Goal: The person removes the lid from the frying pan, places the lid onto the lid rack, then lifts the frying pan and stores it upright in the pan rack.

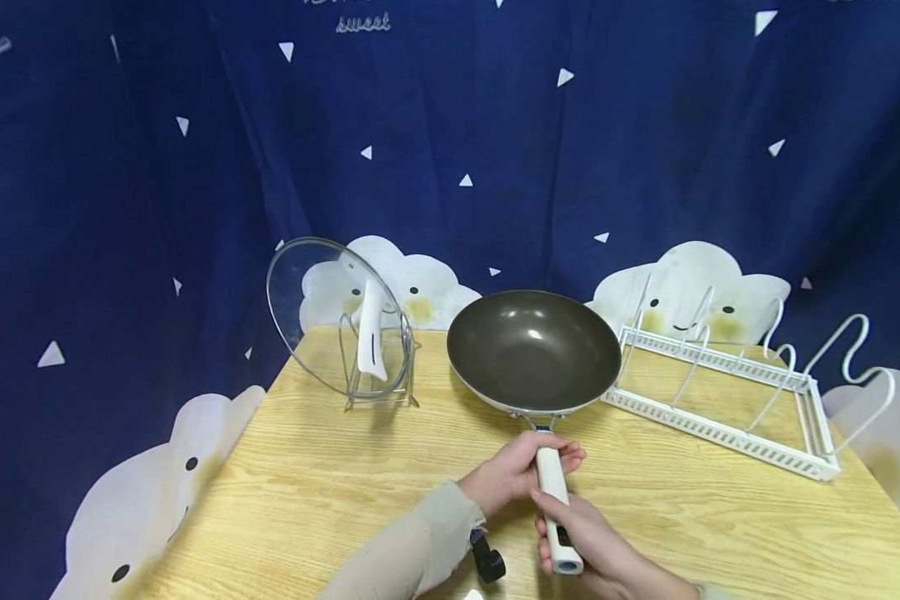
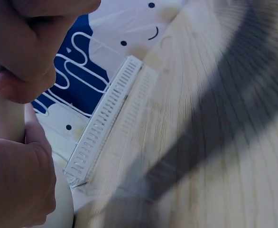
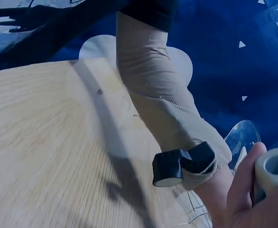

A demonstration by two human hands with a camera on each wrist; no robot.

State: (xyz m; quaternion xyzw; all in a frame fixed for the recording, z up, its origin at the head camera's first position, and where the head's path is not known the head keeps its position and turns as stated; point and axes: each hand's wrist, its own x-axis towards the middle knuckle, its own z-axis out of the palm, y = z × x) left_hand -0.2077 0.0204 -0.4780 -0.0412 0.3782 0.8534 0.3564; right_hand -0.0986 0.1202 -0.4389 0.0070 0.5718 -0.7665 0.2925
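A wok (image 1: 532,350) with a dark brown inside and a pale handle (image 1: 552,475) is in the middle of the head view, its bowl at the far side. My left hand (image 1: 512,473) holds the handle close to the bowl, its fingertips showing past the right side. Nearer the handle's end, my right hand (image 1: 588,533) grips it with the thumb along the top. The hollow end of the handle (image 3: 275,166) shows beside my right thumb in the right wrist view. In the left wrist view, fingers wrap the pale handle at the left edge.
A glass lid (image 1: 307,333) with a white grip (image 1: 371,333) leans in a wire stand (image 1: 381,397) at the back left. At the right is a white rack (image 1: 720,435) with upright wire dividers. Behind the wooden table (image 1: 285,492) hangs a blue curtain (image 1: 450,108).
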